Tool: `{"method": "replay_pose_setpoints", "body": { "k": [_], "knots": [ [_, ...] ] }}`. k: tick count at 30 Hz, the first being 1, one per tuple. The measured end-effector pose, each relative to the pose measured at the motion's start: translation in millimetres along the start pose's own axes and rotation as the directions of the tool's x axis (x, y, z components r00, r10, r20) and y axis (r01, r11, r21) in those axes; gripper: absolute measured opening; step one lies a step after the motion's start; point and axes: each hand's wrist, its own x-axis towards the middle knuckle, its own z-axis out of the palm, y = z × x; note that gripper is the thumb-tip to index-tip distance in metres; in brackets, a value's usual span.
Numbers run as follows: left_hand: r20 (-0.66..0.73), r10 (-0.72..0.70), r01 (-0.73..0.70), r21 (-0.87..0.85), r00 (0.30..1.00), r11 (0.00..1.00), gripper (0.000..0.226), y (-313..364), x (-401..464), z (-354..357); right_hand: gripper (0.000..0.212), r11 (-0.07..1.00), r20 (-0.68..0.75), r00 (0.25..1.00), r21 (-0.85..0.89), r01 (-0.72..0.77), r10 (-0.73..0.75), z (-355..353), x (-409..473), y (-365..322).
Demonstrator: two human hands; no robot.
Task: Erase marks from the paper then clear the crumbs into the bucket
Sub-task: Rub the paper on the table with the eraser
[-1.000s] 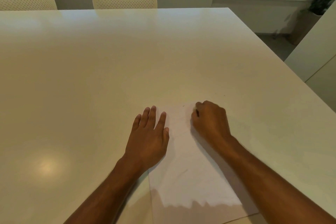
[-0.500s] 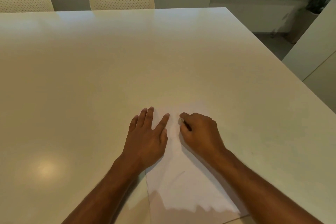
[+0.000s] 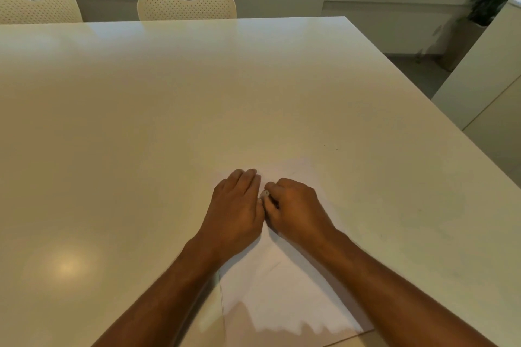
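Left hand (image 3: 235,211): flat, palm down, fingers together and extended, pressing on the upper left part of the paper (image 3: 282,284); grips nothing. Right hand (image 3: 296,210): curled into a loose fist, knuckles up, closed around a small pale eraser (image 3: 264,194), only a corner of which shows at the fingertips. The two hands touch, the eraser tip lying against the left hand's inner edge.

Paper: one white sheet, flat on the table (image 3: 141,135), near the front edge, slightly right of centre; its far corner shows beyond the hands. Faint pencil marks visible near the far corner and on the lower middle; too light to read. A shadow covers its near edge.

Table: large, pale, glossy, with a light reflection at the near left.

Chairs (image 3: 186,4): two perforated cream backs at the far edge.

Bucket: not seen in this view.
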Motion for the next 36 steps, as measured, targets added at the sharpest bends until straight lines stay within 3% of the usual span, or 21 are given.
{"method": "replay_pose_setpoints", "body": {
  "k": [4,6,9,14,18,22,27,31,36],
  "knots": [
    [-0.033,-0.021,0.024,0.089,0.999,0.996,0.062,8,-5,-1,0.021,0.956,-0.099,0.969,-0.171,-0.239,0.225,-26,25,47],
    [-0.019,-0.021,0.023,0.11,1.0,0.994,0.064,8,-4,0,0.022,0.959,-0.087,0.976,-0.185,-0.214,0.201,-27,30,44],
    [0.019,-0.02,0.018,0.133,1.0,0.991,0.066,6,-4,2,0.02,0.993,0.032,0.999,-0.115,-0.035,0.039,-10,11,15],
    [0.054,-0.033,0.025,0.143,0.998,0.989,0.066,5,-4,3,0.023,0.942,-0.163,0.958,-0.204,-0.265,0.235,-26,30,59],
    [0.059,-0.034,0.025,0.146,0.998,0.989,0.066,4,-3,3,0.019,0.993,-0.03,0.999,-0.11,-0.048,0.045,-9,12,23],
    [0.069,-0.038,0.028,0.142,0.997,0.99,0.067,6,-4,3,0.025,0.946,-0.166,0.958,-0.189,-0.262,0.232,-26,36,65],
    [0.063,-0.034,0.025,0.15,0.997,0.988,0.066,5,-3,3,0.021,0.99,-0.033,0.999,-0.138,-0.041,0.037,-9,18,32],
    [0.061,-0.033,0.024,0.148,0.998,0.989,0.067,6,-3,3,0.022,0.945,-0.172,0.957,-0.195,-0.264,0.232,-26,39,66],
    [0.056,-0.034,0.026,0.143,0.998,0.989,0.066,5,-3,3,0.018,0.99,-0.056,0.997,-0.129,-0.054,0.047,-7,19,29]
  ]
}}
